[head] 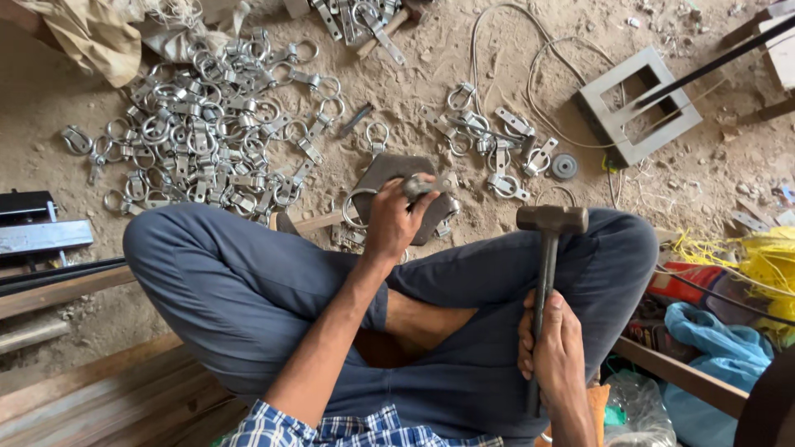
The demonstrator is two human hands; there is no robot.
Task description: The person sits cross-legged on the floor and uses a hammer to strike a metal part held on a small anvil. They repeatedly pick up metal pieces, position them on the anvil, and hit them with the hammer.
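1. A person sits cross-legged on a sandy floor (50, 99) in blue trousers (248, 281) and a checked shirt (364, 430)
2. The right hand (553, 348) is wrapped tight around the handle of a hammer (548, 248). The handle stands almost straight up
3. The heavy dark head of the hammer sits up above the right knee, not touching anything
4. The left hand (396, 219) reaches out in front of the legs. Its fingers are closed on a small metal piece (414, 187)
5. That small piece is pressed down on a flat dark metal plate (389, 178) that lies on the floor just in front of the shins
6. A thin metal ring (354, 209) lies at the left edge of the plate, just beside the left hand
7. A big pile of shiny ring clamps (199, 132) lies on the floor to the left of the plate
8. A smaller bunch of the same clamps (489, 141) lies to the right of the plate
9. A small round disc (565, 166) sits beside the smaller bunch
10. A grey square metal frame (638, 106) lies farther to the right, with thin wire (497, 33) curling near it
11. Yellow string (745, 257) and a blue bag (712, 348) lie by the right knee
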